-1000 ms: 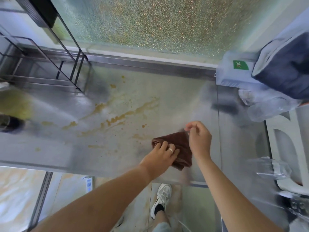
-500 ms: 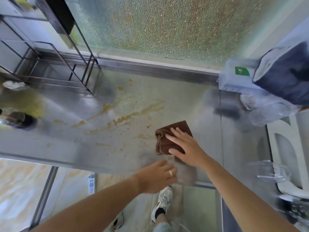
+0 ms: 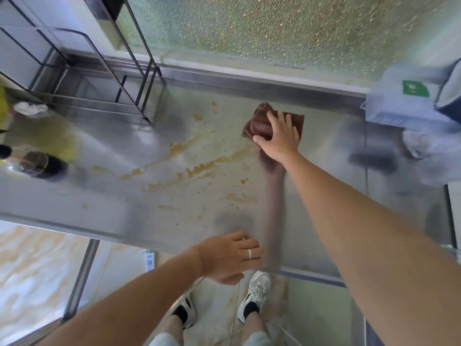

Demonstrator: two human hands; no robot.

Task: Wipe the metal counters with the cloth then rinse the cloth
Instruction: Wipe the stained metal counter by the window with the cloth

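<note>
A brown cloth [image 3: 259, 123] lies folded on the metal counter [image 3: 104, 196], toward its back edge. My right hand [image 3: 280, 136] presses flat on top of the cloth, fingers spread. Brown-yellow stains [image 3: 199, 168] streak the counter to the left of and below the cloth. My left hand [image 3: 230, 257] rests at the counter's front edge, holding nothing, fingers loosely curled with a ring on one.
A black wire rack [image 3: 99, 78] stands at the back left. A dark bottle [image 3: 42, 166] stands at the left. A blue-white box [image 3: 404, 103] and plastic bags [image 3: 434, 156] sit at the right. A frosted glass panel [image 3: 249, 28] runs behind. My feet stand below.
My right hand has pushed the cloth away from the front edge toward the back of the counter. My left hand has let go of the cloth and stays at the front edge.
</note>
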